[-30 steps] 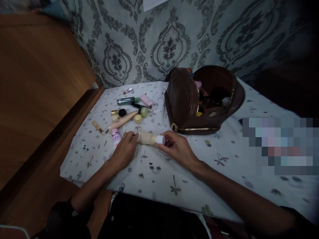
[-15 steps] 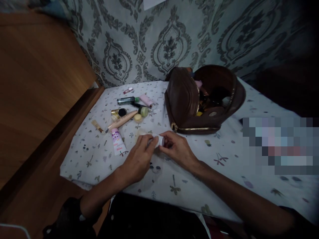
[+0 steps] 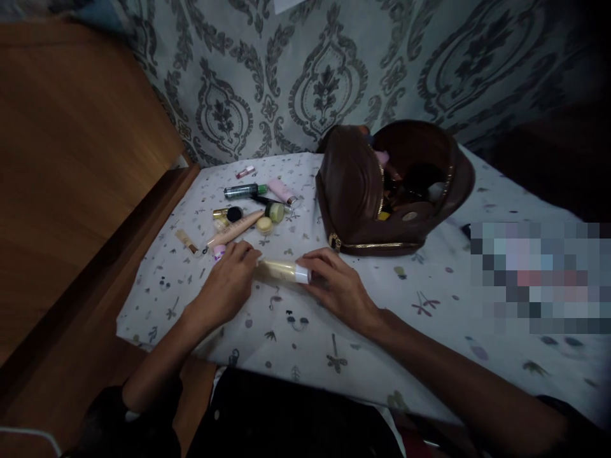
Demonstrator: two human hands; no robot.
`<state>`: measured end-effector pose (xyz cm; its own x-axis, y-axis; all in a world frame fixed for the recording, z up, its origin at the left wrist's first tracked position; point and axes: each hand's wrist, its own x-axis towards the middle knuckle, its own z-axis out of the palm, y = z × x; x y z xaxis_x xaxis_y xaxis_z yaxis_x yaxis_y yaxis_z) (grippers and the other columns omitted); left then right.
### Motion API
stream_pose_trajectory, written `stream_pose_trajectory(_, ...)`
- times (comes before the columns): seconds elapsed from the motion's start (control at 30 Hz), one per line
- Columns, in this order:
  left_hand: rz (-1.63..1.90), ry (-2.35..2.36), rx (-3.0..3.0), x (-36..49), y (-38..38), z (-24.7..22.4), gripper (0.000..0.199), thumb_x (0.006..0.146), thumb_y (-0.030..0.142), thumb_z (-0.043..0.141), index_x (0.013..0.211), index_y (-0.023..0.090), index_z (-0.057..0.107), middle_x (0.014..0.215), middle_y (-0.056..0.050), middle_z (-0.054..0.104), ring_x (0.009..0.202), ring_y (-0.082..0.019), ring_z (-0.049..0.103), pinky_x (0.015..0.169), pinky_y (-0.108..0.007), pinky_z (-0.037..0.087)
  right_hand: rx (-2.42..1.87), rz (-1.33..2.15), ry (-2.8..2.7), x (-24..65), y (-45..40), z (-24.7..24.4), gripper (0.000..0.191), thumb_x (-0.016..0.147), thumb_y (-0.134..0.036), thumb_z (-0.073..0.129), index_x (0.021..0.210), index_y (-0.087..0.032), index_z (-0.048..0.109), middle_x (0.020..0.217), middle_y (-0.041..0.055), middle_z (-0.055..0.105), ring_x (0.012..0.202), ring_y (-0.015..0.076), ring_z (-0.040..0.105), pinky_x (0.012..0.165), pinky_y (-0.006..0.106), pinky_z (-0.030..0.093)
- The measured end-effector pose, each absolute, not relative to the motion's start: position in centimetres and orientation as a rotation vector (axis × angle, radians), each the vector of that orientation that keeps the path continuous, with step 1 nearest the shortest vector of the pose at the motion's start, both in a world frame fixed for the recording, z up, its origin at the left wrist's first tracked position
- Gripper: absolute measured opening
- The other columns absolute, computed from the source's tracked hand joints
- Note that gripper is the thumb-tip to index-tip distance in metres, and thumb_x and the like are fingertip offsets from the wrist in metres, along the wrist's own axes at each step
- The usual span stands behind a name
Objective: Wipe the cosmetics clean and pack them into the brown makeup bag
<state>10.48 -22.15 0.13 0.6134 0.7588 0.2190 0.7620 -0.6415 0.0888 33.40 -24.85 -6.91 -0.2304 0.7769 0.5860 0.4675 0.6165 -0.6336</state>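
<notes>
A pale yellow tube (image 3: 279, 270) with a white cap lies level between my two hands, just above the patterned cloth. My left hand (image 3: 231, 277) is closed on its far left end, fingers bent over it. At the capped end, my right hand (image 3: 331, 277) pinches the tube between thumb and fingers. Partly covered by my left hand is a white and purple tube (image 3: 218, 252). Behind the hands lie a beige tube (image 3: 236, 229), a small round yellow jar (image 3: 264, 224) and a green jar (image 3: 275, 212).
An open brown bag (image 3: 353, 184) with items inside stands at the back right. A dark green bottle (image 3: 241, 191), a pink tube (image 3: 280, 189) and a small gold-capped tube (image 3: 186, 241) lie on the cloth-covered table (image 3: 296, 356). Wooden furniture (image 3: 81, 165) borders the left.
My left hand has moved left, away from the cap, and now covers most of the white and purple tube. The pale yellow tube shows its length between my hands.
</notes>
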Motion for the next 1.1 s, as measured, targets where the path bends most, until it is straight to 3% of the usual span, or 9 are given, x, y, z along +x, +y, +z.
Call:
stream_pose_trajectory(0.17, -0.19, -1.311, -2.87, 12.0, -23.4, 1.5, 0.04, 0.082, -0.004, 0.037, 0.11, 0.017, 0.055, 0.107, -0.01, 0.057, 0.103, -0.026, 0.051, 0.09, -0.046, 0.049, -0.97, 0.261, -1.969, 33.4, -25.0, -7.3, 0.032, 0.091, -0.011, 0.051, 0.117, -0.025, 0.062, 0.113, 0.0092, 0.059, 0.1, 0.0198, 0.062, 0.083, 0.034, 0.057)
stream_pose_trajectory(0.37, -0.072, -1.226, -2.969, 13.8, -24.7, 2.5, 0.039, 0.081, -0.004, 0.039, 0.111, 0.016, 0.054, 0.109, -0.01, 0.056, 0.104, -0.028, 0.051, 0.087, -0.044, 0.051, -0.907, 0.152, -2.044, 33.3, -25.3, -7.4, 0.036, 0.092, -0.007, 0.042, 0.114, -0.024, 0.064, 0.116, 0.0108, 0.059, 0.098, 0.0188, 0.062, 0.08, 0.034, 0.058)
stream_pose_trajectory(0.5, 0.069, -1.336, -2.959, 11.8, -24.0, 1.8, 0.039, 0.078, -0.006, 0.039, 0.105, 0.015, 0.056, 0.106, -0.01, 0.058, 0.098, -0.026, 0.053, 0.083, -0.04, 0.051, -0.851, 0.229, -1.999, 33.2, -25.5, -7.3, 0.036, 0.091, -0.005, 0.042, 0.112, -0.025, 0.065, 0.12, 0.0116, 0.058, 0.103, 0.0204, 0.062, 0.084, 0.037, 0.057)
stream_pose_trajectory(0.63, 0.069, -1.527, -2.97, 9.4, -23.7, 0.1, 0.031, 0.085, -0.002, 0.037, 0.102, 0.016, 0.057, 0.099, -0.009, 0.058, 0.093, -0.023, 0.055, 0.081, -0.038, 0.051, -0.954, 0.363, -1.935, 33.1, -25.3, -7.1, 0.037, 0.088, -0.005, 0.045, 0.111, -0.025, 0.065, 0.122, 0.0111, 0.059, 0.112, 0.0236, 0.061, 0.09, 0.04, 0.056)
stream_pose_trajectory(0.7, -0.045, -1.566, -2.985, 8.9, -23.9, -0.8, 0.029, 0.089, 0.002, 0.037, 0.105, 0.017, 0.056, 0.101, -0.008, 0.057, 0.095, -0.023, 0.055, 0.084, -0.038, 0.051, -1.042, 0.501, -1.844, 33.1, -24.9, -7.2, 0.038, 0.085, -0.009, 0.051, 0.118, -0.024, 0.06, 0.116, 0.0099, 0.063, 0.103, 0.0227, 0.065, 0.086, 0.039, 0.058)
stream_pose_trajectory(0.8, -0.224, -1.621, -2.985, 9.1, -24.4, -1.7, 0.027, 0.092, 0.007, 0.036, 0.108, 0.018, 0.055, 0.106, -0.009, 0.055, 0.095, -0.022, 0.055, 0.084, -0.038, 0.051, -1.129, 0.821, -1.669, 33.2, -24.3, -7.3, 0.04, 0.084, -0.02, 0.057, 0.124, -0.021, 0.054, 0.094, 0.0051, 0.069, 0.076, 0.0184, 0.068, 0.067, 0.032, 0.059)
stream_pose_trajectory(0.9, -0.325, -1.717, -2.992, 10.1, -24.9, -2.1, 0.025, 0.094, 0.011, 0.036, 0.111, 0.017, 0.054, 0.107, -0.009, 0.054, 0.093, -0.022, 0.055, 0.081, -0.038, 0.052, -1.125, 1.113, -1.572, 33.3, -24.0, -7.1, 0.022, 0.087, -0.029, 0.054, 0.104, -0.018, 0.062, 0.073, 0.0017, 0.069, 0.058, 0.0153, 0.064, 0.055, 0.027, 0.054)
stream_pose_trajectory(1.0, -0.446, -1.751, -2.995, 10.9, -25.2, -2.4, 0.026, 0.096, 0.015, 0.036, 0.116, 0.018, 0.052, 0.106, -0.008, 0.051, 0.091, -0.021, 0.054, 0.08, -0.037, 0.052, -1.081, 1.36, -1.507, 33.0, -24.2, -6.7, 0.02, 0.09, -0.033, 0.052, 0.085, -0.018, 0.064, 0.059, 0.0004, 0.066, 0.053, 0.0154, 0.063, 0.052, 0.027, 0.053)
stream_pose_trajectory(1.1, -0.582, -1.74, -3.009, 11.3, -25.2, -2.6, 0.026, 0.097, 0.017, 0.037, 0.117, 0.019, 0.052, 0.104, -0.007, 0.049, 0.088, -0.019, 0.054, 0.079, -0.036, 0.053, -1.046, 1.556, -1.354, 32.5, -24.5, -6.4, 0.02, 0.09, -0.033, 0.052, 0.091, -0.018, 0.065, 0.061, 0.0011, 0.067, 0.053, 0.0162, 0.065, 0.053, 0.029, 0.055)
